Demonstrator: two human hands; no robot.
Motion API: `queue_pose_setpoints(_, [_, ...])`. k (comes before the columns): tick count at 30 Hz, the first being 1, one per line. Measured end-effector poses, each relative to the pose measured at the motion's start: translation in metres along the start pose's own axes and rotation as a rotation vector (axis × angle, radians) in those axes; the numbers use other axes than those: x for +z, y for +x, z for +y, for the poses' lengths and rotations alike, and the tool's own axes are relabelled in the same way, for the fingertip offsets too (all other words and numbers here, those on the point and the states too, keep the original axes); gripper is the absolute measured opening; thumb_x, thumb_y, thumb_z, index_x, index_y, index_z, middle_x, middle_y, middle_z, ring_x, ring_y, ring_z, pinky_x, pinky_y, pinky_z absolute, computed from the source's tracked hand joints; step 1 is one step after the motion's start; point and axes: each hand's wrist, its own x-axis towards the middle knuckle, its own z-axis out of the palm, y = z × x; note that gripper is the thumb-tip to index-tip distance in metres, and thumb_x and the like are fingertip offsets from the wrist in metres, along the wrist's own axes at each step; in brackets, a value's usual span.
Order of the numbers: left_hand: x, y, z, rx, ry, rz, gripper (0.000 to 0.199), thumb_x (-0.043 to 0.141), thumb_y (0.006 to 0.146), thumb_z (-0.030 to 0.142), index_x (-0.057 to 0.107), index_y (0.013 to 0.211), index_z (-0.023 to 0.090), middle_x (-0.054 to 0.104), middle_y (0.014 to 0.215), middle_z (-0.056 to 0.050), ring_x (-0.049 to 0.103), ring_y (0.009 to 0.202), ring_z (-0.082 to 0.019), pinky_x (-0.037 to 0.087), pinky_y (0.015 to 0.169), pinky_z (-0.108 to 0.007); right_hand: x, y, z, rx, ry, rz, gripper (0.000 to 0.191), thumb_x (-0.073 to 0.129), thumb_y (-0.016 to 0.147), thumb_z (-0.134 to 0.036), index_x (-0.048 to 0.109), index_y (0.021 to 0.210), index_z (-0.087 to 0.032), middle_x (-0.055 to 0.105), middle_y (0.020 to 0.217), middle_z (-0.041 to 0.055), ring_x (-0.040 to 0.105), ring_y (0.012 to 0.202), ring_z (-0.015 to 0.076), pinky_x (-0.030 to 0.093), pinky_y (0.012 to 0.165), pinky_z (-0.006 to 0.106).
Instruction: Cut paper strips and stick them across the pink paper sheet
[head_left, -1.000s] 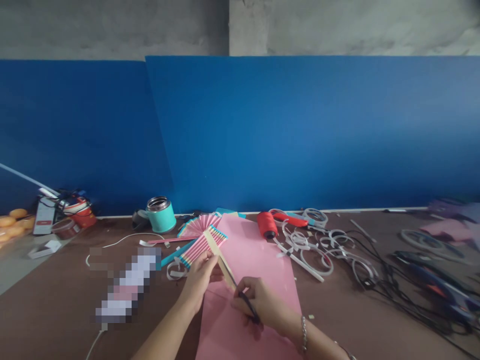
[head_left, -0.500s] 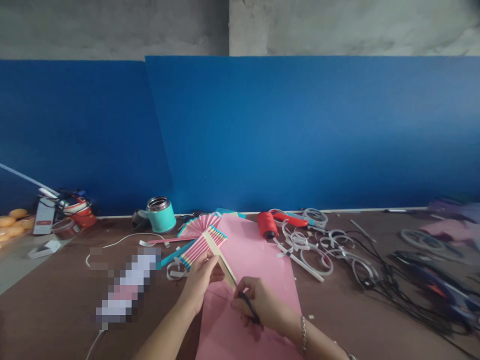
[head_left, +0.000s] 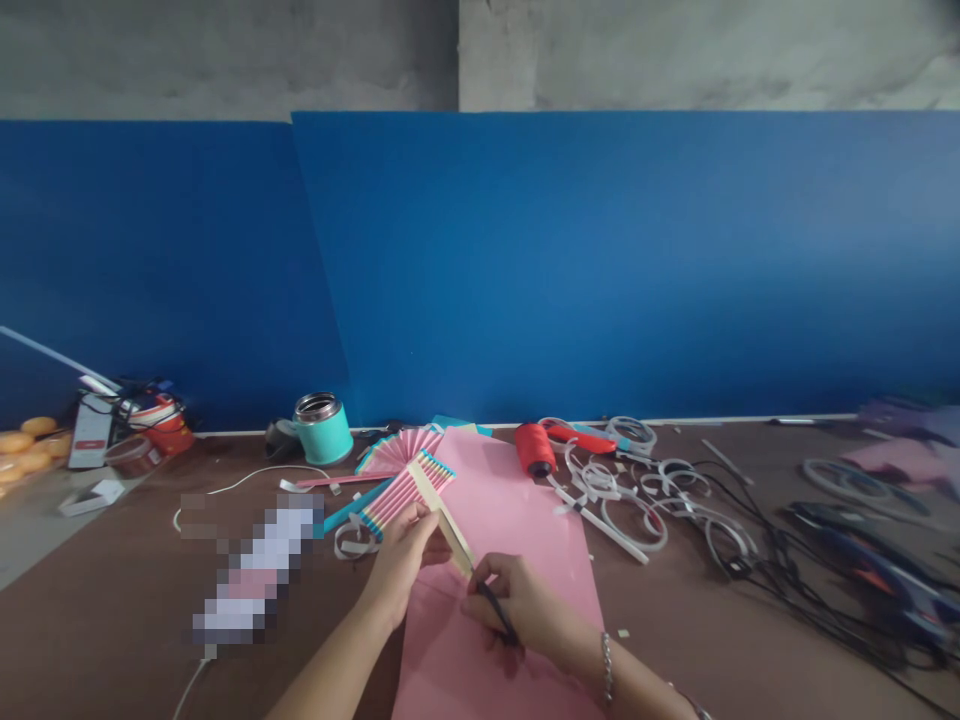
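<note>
Brown table [head_left: 697, 640], cream strip [head_left: 454, 538] in left grip [head_left: 406, 548]

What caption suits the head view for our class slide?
Left hand steadies a cream strip; right hand grips black-handled scissors.

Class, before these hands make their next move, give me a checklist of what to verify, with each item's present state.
1. Left hand grips the pale strip: ok.
2. Right hand holds the dark-handled tool: ok.
3. Tool's working end in full view: not ok, partly hidden.
4. Left fingertips safely away from any sharp edge: cannot tell.
5. Red spool apart from both hands: ok.
6. Pink sheet beneath the hands: ok.
</note>
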Motion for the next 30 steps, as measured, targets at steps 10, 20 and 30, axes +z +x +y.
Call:
queue_pose_setpoints(10, [-0.0009,0.0020,-0.0038,-0.001,-0.012,-0.007,0.027,0.066,0.067,0.042,0.053,0.070,0.018,0.061,0.059,0.002,0.062,0.056,-0.015,0.050,0.058,-0.027,-0.0012,0.0003,0.0017,-0.007,-0.004,-0.013,0.019,0.060,0.067,-0.026,0.051,0.081,-0.016,0.058,0.044,-0.0053,0.049,0.028,0.0096,0.037,0.027,0.017])
queue_pose_setpoints(20, [-0.0014,0.0024,-0.0017,-0.003,0.028,-0.012,0.029,0.064,0.069,0.045,0.055,0.074,0.017,0.064,0.062,0.000,0.063,0.060,-0.017,0.051,0.059,-0.028,-0.0017,0.0009,0.0024,-0.005,-0.027,-0.003,0.016,0.058,0.069,-0.024,0.053,0.081,-0.015,0.059,0.046,-0.0045,0.050,0.028,0.0099,0.036,0.026,0.016])
queue_pose_setpoints(30, [-0.0032,0.0029,-0.0006,0.017,0.011,0.017,0.030,0.065,0.067,0.045,0.055,0.075,0.018,0.065,0.062,0.000,0.064,0.059,-0.017,0.049,0.057,-0.026,-0.0011,-0.0004,0.0009,-0.001,-0.030,-0.005,0.016,0.059,0.068,-0.024,0.053,0.081,-0.015,0.060,0.047,-0.0038,0.051,0.030,0.0106,0.037,0.027,0.016])
